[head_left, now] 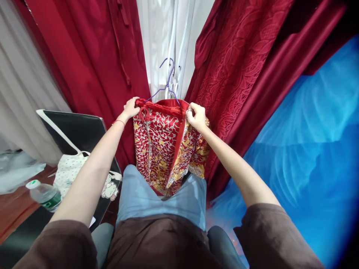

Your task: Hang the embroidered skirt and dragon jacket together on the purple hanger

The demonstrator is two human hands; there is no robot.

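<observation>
A red skirt (161,142) with gold and silver embroidery hangs in front of me, its lower part against my lap. My left hand (131,108) is closed on the left end of its red waistband. My right hand (197,116) pinches the waistband's right end, fingers wrapped round the cloth. Between the hands, a purple wire hanger (169,80) rises out of the waist opening, its hook uppermost. The hanger's lower ends go down behind the band, and how they meet the cloth is hidden. A thin red tie (144,114) is looped near my left hand.
Red garments (92,56) hang at left, and more red patterned cloth (241,63) at right. Blue tulle (314,149) spreads on the far right. On a black chair (81,127) at left are a dotted white bag (68,170) and a water bottle (46,196).
</observation>
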